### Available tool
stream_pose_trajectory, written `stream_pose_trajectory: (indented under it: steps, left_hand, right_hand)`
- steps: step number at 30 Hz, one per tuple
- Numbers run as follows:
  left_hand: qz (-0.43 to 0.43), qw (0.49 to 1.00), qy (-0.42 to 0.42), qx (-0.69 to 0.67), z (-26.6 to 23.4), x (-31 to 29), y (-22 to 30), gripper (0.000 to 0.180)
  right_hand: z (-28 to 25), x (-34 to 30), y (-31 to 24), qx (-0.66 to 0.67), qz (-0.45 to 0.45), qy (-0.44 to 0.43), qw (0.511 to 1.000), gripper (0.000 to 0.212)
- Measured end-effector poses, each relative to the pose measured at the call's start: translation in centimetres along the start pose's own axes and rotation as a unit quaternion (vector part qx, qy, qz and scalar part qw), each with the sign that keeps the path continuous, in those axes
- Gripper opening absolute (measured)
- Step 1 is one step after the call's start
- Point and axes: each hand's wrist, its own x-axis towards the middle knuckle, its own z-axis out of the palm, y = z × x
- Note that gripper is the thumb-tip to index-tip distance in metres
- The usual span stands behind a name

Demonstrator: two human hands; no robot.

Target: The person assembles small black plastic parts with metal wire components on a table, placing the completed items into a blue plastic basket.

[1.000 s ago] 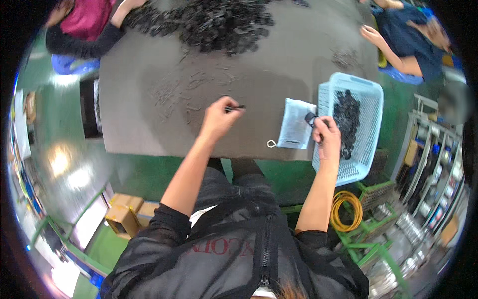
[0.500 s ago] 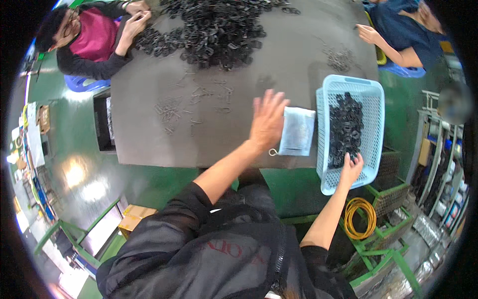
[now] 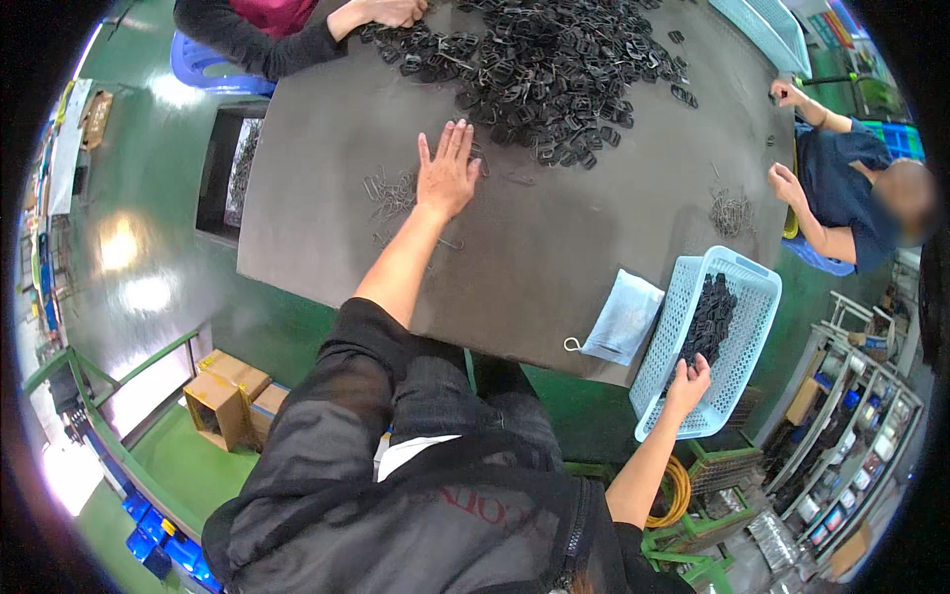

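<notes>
My left hand [image 3: 447, 176] reaches out over the dark grey table [image 3: 327, 257], palm down with its fingers stretched. Thin bent metal wires [image 3: 390, 194] lie beside and partly behind it. At the near end of a light blue plastic basket [image 3: 762, 346], my right hand [image 3: 687, 384] has its fingers curled together. Whatever is between those fingertips cannot be made out. Small black buckle-like pieces [image 3: 711, 319] lie inside the basket, just beyond that hand. To the basket's left rests a flat light blue pouch [image 3: 623, 315] with a pale loop at its corner.
A large heap of black buckle-like pieces [image 3: 554, 74] covers the table's far side. More wires [image 3: 731, 213] lie near the right edge. Co-workers sit at far left and right; one's hand [image 3: 398, 12] is at the heap. Cardboard boxes [image 3: 226, 396] stand on the floor at left.
My left hand has moved left, from beside the pouch to the wires. The whole view has shifted and turned. My right hand stays at the basket's near end.
</notes>
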Motion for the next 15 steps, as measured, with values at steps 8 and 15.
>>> stream_pose_trajectory:
  steps: [8, 15]
  left_hand:
    - [-0.022, 0.999, 0.019, 0.033, -3.1, -4.3, 0.5, 0.054]
    - [0.118, 0.987, -0.096, -0.057, 0.2, -3.2, 9.5, 0.059]
  right_hand:
    - [0.2, 0.1, -2.4, -0.033, -0.042, 0.018, 0.998, 0.036]
    - [-0.3, -0.1, -3.2, -0.034, -0.098, 0.014, 0.994, 0.033]
